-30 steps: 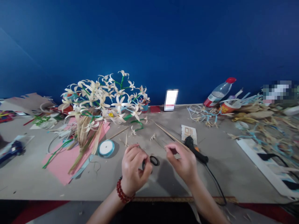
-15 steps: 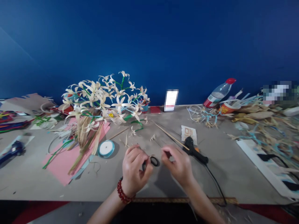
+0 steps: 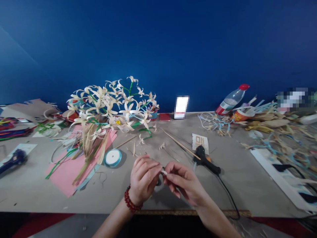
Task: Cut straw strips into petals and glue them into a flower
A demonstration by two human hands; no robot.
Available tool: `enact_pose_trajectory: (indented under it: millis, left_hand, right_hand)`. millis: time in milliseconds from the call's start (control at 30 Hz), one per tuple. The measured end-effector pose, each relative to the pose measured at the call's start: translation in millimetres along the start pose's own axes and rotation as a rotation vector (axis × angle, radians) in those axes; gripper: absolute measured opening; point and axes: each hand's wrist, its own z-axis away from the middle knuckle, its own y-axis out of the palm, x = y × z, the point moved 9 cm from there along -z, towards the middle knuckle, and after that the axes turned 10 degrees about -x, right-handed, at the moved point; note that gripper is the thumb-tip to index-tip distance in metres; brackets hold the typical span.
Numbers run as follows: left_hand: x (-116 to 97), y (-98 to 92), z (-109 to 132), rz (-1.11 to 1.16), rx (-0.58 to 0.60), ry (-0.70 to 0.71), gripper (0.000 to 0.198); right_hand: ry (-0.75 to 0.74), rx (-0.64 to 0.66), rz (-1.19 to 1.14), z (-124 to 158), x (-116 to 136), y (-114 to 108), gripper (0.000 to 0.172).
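Observation:
My left hand, with a red bead bracelet at its wrist, is closed, thumb and fingertips meeting at a small pale petal-like piece. My right hand pinches the same piece from the other side, its lower fingers curled loosely. Behind the left fingertips shows part of a black ring-shaped thing, mostly hidden. Just beyond the hands lie a small pale flower on a thin wire and a wooden stick. Right of my right hand is a black glue gun.
A large bunch of white handmade flowers stands at the back left. A ribbon spool sits beside pink paper. At right are a plastic bottle, a paper cup and a white power strip; the glue gun's cord runs to the front edge.
My right hand has moved left to meet my left hand, and a small pale piece now shows between their fingertips. The black ring-shaped thing is now more hidden.

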Motion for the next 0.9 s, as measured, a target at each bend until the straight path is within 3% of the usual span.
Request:
enact_pose_trajectory:
  millis: [67, 167, 267, 367, 467, 667, 800, 900]
  left_hand:
    - [8.1, 0.2, 2.3, 0.038, -0.010, -0.097, 0.035]
    - [33.9, 4.8, 11.5, 0.188, -0.012, -0.466, 0.027]
    - [50.6, 18.0, 29.2, 0.522, -0.023, -0.867, 0.022]
    - [50.2, 30.3, 38.1, 0.809, -0.037, -1.073, 0.023]
    - [48.3, 38.1, 40.6, 0.961, -0.031, -1.181, 0.012]
    - [50.9, 47.5, 44.6, 1.150, -0.036, -1.361, 0.009]
    - [52.4, 45.0, 43.0, 1.196, -0.070, -1.375, 0.018]
    - [48.3, 42.9, 40.6, 1.137, 0.006, -1.321, 0.025]
  right_hand:
    - [-0.010, -0.006, 0.018, 0.7, 1.1, -0.6, 0.032]
    - [-0.055, -0.035, 0.068, -0.2, 3.1, -3.8, 0.030]
    - [-0.092, -0.041, 0.120, -2.9, 2.4, -6.2, 0.029]
    - [-0.118, -0.027, 0.184, -5.9, 0.4, -6.4, 0.029]
    - [-0.134, -0.024, 0.227, -7.5, -0.2, -6.6, 0.028]
    - [-0.122, 0.022, 0.219, -6.3, -1.5, -6.6, 0.024]
    - [-0.121, 0.020, 0.223, -6.4, -1.2, -7.9, 0.027]
    - [-0.103, 0.013, 0.238, -8.0, -1.9, -8.2, 0.028]
